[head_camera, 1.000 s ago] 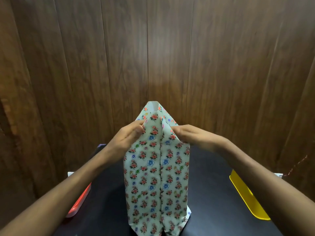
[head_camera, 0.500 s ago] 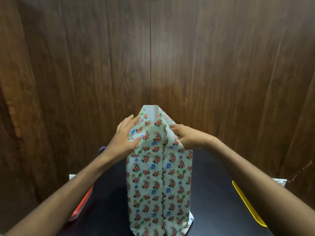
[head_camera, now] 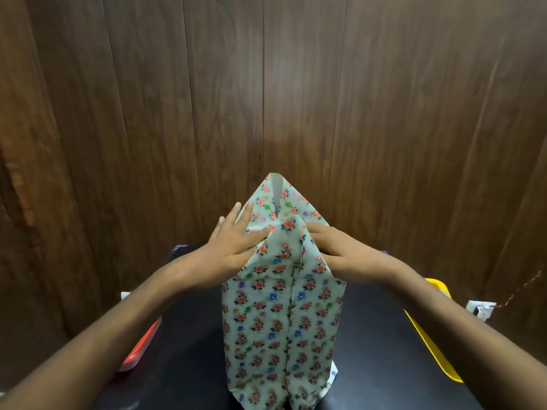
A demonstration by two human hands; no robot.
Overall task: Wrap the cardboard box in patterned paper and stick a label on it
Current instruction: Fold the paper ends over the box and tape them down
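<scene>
Now the box (head_camera: 282,329) stands upright mid-table, papered. Since a moment ago the left hand (head_camera: 236,241) has flattened, fingers straight, pressing the side flap inward; the right hand (head_camera: 334,247) presses its flap too, fingers hidden. Far flap (head_camera: 276,193) remains up; no label yet.

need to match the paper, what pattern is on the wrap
Small red, blue and green flowers on pale mint wrap, clearest in the head view.

Home craft corner: wood-panelled wall (head_camera: 384,113), dark table (head_camera: 370,365)
</scene>
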